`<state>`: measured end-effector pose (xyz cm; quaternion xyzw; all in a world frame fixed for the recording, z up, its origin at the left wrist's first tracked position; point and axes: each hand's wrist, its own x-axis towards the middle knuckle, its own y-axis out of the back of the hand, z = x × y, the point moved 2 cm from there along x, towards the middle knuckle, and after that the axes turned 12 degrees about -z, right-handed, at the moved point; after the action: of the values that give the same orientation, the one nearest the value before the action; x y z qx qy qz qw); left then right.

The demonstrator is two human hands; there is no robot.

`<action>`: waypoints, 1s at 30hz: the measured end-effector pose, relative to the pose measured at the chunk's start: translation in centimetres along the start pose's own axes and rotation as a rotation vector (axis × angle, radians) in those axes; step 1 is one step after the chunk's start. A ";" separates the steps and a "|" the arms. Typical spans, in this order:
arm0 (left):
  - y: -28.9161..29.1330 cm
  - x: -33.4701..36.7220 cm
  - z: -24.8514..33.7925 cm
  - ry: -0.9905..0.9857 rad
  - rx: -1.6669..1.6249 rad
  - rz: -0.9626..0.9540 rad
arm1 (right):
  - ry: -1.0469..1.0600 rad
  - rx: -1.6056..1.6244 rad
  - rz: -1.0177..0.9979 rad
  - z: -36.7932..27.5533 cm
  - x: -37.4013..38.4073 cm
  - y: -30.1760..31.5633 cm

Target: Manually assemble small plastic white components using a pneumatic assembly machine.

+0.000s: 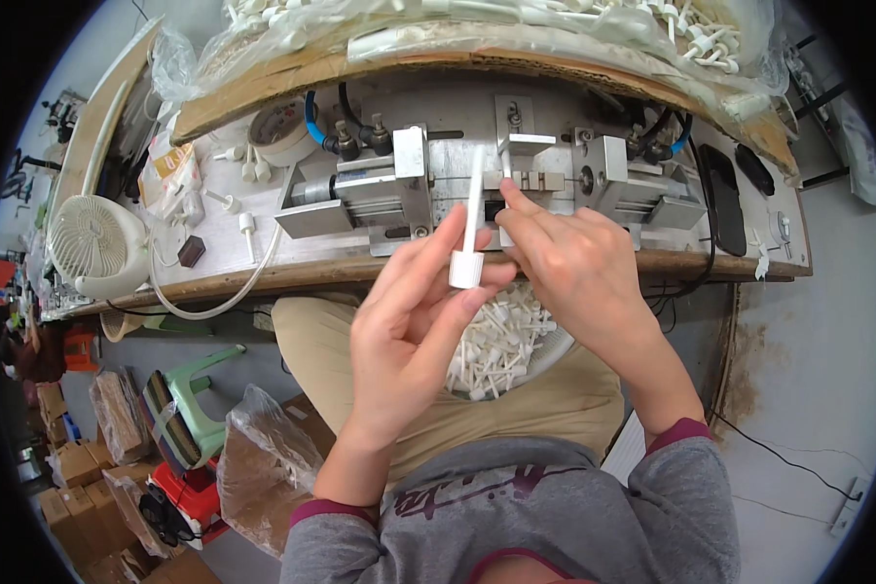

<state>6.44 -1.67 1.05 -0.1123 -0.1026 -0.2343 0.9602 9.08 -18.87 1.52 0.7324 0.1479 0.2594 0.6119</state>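
Note:
My left hand (409,311) is closed around the ribbed white cap (466,270) of a dropper-like piece. Its long thin white stem (475,195) points up and away from me. My right hand (576,258) is at the middle of a metal clamping fixture (526,182), its index fingertip against the small block there. Just beyond that fingertip, a second white stem (505,164) stands in the fixture. The right thumb and whatever lies under the curled fingers are hidden. Below both hands, a bowl (553,352) on my lap holds many similar white capped stems (496,341).
Metal slides (365,190) with hoses flank the fixture. A cardboard-edged shelf (438,60) piled with white pieces overhangs the back. On the bench stand a small fan (99,246) and tape roll (284,131) at left, a phone-like black object (722,200) at right. A green stool (197,404) stands left.

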 end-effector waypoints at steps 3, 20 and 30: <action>0.8 0.1 0.9 0.003 0.219 0.028 | -0.039 0.007 -0.039 0.3 -0.1 0.2; -0.1 3.8 -1.0 -0.236 1.232 -0.094 | -0.286 -0.065 -0.043 8.4 13.0 12.0; -0.3 5.0 -2.1 -0.121 1.351 -0.205 | -0.284 -0.037 -0.040 11.0 16.8 8.4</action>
<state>10.90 -4.62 0.34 0.5085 -0.2900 -0.2021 0.7852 28.22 -20.66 11.74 0.7473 0.0696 0.1437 0.6450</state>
